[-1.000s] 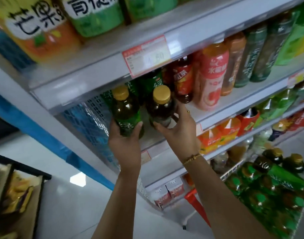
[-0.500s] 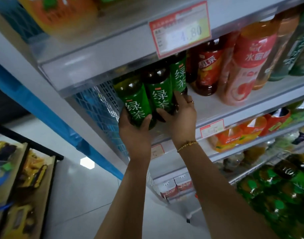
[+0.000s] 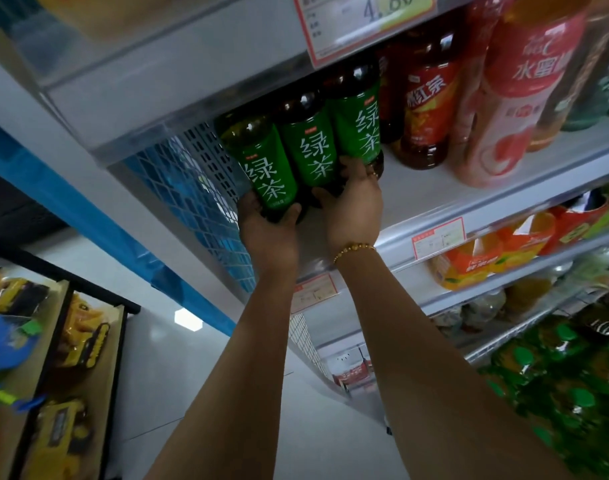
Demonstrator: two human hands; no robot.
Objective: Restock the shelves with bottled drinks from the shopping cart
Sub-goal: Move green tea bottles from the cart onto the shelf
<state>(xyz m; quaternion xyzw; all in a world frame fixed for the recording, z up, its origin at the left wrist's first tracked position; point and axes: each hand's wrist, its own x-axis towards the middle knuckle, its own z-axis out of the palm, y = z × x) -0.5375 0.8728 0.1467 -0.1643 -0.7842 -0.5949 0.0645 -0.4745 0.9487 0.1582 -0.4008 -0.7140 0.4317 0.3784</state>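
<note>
- Three green-labelled bottles sat side by side at the centre of the frame, at the left end of a white shelf [image 3: 434, 192]: the left bottle [image 3: 266, 168], the middle bottle [image 3: 311, 152] and the right bottle [image 3: 360, 123]. They touched one another and leaned with their tops back under the shelf above.
- The left hand [image 3: 266, 233] gripped the lower end of the left bottle, with the thumb on its right side and the fingers curled round its left.
- The right hand [image 3: 355, 209] gripped the lower end of the middle bottle, thumb in front and fingers reaching behind. Whether those fingers also touched the right bottle could not be told.
- The hands hid the bottoms of the two held bottles, so it could not be told whether they rested on the shelf.
- A gold bracelet [image 3: 353, 250] circled the right wrist.
- Just right of the green bottles stood a red-labelled bottle [image 3: 426, 109], then a pink bottle [image 3: 514, 105], both on the same shelf.
- A price tag [image 3: 362, 22] reading 4.80 hung at the top centre, on the upper shelf's edge.
- A blue mesh panel [image 3: 192, 188] stood left of the bottles.
- Many green-capped bottles [image 3: 555, 393] crowded the lower right, blurred.
- Orange bottles [image 3: 469, 261] filled the next shelf down at the right.
- Yellow toy trucks [image 3: 83, 334] sat on a dark rack at the lower left.
</note>
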